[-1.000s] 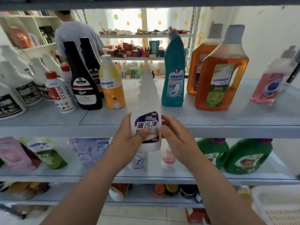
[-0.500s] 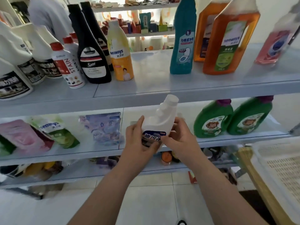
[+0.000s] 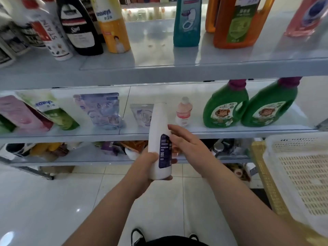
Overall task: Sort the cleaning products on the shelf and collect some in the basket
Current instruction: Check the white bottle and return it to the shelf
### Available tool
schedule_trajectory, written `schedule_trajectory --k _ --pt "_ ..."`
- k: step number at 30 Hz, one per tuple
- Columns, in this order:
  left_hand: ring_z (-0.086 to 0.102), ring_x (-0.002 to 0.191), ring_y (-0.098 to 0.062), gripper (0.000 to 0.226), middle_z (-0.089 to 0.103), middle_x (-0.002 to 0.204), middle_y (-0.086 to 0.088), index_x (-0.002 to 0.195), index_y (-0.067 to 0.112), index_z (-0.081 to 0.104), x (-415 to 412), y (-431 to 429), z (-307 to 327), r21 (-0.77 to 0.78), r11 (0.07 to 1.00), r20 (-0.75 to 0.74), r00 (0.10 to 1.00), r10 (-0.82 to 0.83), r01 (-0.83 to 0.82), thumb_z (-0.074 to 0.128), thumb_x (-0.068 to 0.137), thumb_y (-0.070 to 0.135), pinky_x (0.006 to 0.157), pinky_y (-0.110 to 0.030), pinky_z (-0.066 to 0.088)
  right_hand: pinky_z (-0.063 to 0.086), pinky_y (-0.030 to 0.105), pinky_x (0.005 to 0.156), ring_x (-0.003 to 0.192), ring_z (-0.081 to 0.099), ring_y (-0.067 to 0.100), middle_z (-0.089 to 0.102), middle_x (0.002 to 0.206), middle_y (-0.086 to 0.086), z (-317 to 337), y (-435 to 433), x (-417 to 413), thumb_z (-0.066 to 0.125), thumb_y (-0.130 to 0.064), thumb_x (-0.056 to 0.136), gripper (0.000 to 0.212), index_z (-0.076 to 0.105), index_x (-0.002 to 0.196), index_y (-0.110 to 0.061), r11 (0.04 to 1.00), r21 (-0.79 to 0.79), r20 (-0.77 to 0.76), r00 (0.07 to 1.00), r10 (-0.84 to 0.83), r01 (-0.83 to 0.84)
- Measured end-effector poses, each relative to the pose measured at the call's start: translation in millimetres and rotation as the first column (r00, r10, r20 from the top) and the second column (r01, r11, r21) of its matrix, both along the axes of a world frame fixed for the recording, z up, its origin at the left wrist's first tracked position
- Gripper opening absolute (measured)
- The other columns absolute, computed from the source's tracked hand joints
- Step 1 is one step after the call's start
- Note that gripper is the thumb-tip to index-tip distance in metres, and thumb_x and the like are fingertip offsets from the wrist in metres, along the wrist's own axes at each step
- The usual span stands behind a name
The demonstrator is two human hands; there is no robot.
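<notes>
Since a second ago, the white bottle (image 3: 158,139) has come down from in front of the upper shelf (image 3: 159,68) to the level of the middle shelf (image 3: 230,132), and it has been turned so its dark label faces right; the view has also dropped toward the floor. The bottle is upright in mid-air, just in front of the middle shelf's edge and resting on nothing. The person's left hand (image 3: 147,167) grasps it round the lower body, thumb across the front and fingers curled underneath the base. The right hand (image 3: 188,144) has let go: its fingers are straight and relaxed beside the label, and it is hard to tell whether they touch the plastic or hover just off it. On the shelf behind stand a small pink bottle (image 3: 183,112), a pale pouch (image 3: 142,114) and two green jugs (image 3: 225,107). A white slatted basket (image 3: 291,137) sits at the far right, well apart from the bottle. The bottle looks like smooth, rigid plastic, probably fairly heavy if full, and slippery where the glossy label wraps it. Its narrow neck would give poor control, so the wide lower body, where the left hand already is, seems the safest place to hold while carrying it to the basket.
</notes>
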State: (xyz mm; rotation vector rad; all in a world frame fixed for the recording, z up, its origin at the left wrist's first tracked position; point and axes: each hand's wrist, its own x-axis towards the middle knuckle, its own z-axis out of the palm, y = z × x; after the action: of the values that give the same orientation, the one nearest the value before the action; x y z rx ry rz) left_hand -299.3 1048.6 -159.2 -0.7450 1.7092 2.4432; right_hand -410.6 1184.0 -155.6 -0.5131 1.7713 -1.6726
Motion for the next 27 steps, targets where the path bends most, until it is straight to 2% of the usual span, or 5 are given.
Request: schedule_trajectory --k 5,9,16,23,27 --pt "0.070 0.104 -0.048 0.048 0.072 0.118 -0.024 0.131 0.011 0.060 -3.4 57.1 7.5 0.326 0.941 0.099 0.993 0.060 -0.090 0.048 0.092 0.036 0.061 -0.048 0.061 0.057 0.026 0.061 0.075 0.072 0.009 0.075 0.096 -0.009 -16.7 34.2 -13.0 0.068 -0.036 0.082 0.017 0.074 0.096 -0.044 0.992 -0.071 0.251 0.964 -0.087 0.108" --pt "0.063 0.114 -0.054 0.045 0.071 0.118 -0.025 0.124 0.007 0.067 -10.3 84.1 12.2 0.318 0.927 0.183 0.972 0.144 -0.197 0.038 0.104 0.035 0.046 -0.034 0.057 0.057 0.041 0.076 0.081 0.072 0.025 0.073 0.100 0.012 -21.7 50.0 -17.6 0.068 -0.043 0.087 0.048 0.064 0.125 -0.013 0.973 -0.079 0.511 0.847 -0.145 0.215" --pt "0.075 0.078 -0.036 0.049 0.070 0.110 -0.025 0.128 -0.001 0.067 -18.6 101.7 18.8 0.664 0.740 0.141 0.990 0.023 -0.111 0.052 0.093 0.030 0.038 -0.027 0.055 0.059 0.044 0.091 0.104 0.068 0.035 0.062 0.118 0.028 -26.0 71.6 -14.9 0.061 -0.053 0.087 0.080 0.049 0.142 0.004 0.917 -0.329 0.719 0.689 0.088 0.226" --pt "0.074 0.092 -0.029 0.063 0.073 0.113 -0.015 0.131 0.016 0.062 2.4 83.5 -8.1 0.199 0.980 0.166 0.985 -0.042 0.008 0.065 0.088 0.063 0.060 -0.038 0.060 0.053 0.053 0.087 0.093 0.061 0.034 0.059 0.101 0.011 -19.7 57.9 -19.8 0.078 -0.025 0.081 0.047 0.055 0.122 -0.023 0.909 -0.214 0.512 0.834 -0.207 0.357" --pt "0.074 0.094 -0.017 0.046 0.075 0.108 0.001 0.119 0.032 0.063 13.7 75.3 -16.2 -0.233 0.965 0.159 0.984 -0.085 0.121 0.080 0.078 0.046 0.071 -0.042 0.064 0.063 0.042 0.084 0.096 0.073 0.021 0.075 0.105 -0.003 -21.3 33.6 -0.3 0.084 -0.048 0.072 0.051 0.061 0.117 -0.038 0.954 -0.041 0.233 0.931 -0.281 0.298"
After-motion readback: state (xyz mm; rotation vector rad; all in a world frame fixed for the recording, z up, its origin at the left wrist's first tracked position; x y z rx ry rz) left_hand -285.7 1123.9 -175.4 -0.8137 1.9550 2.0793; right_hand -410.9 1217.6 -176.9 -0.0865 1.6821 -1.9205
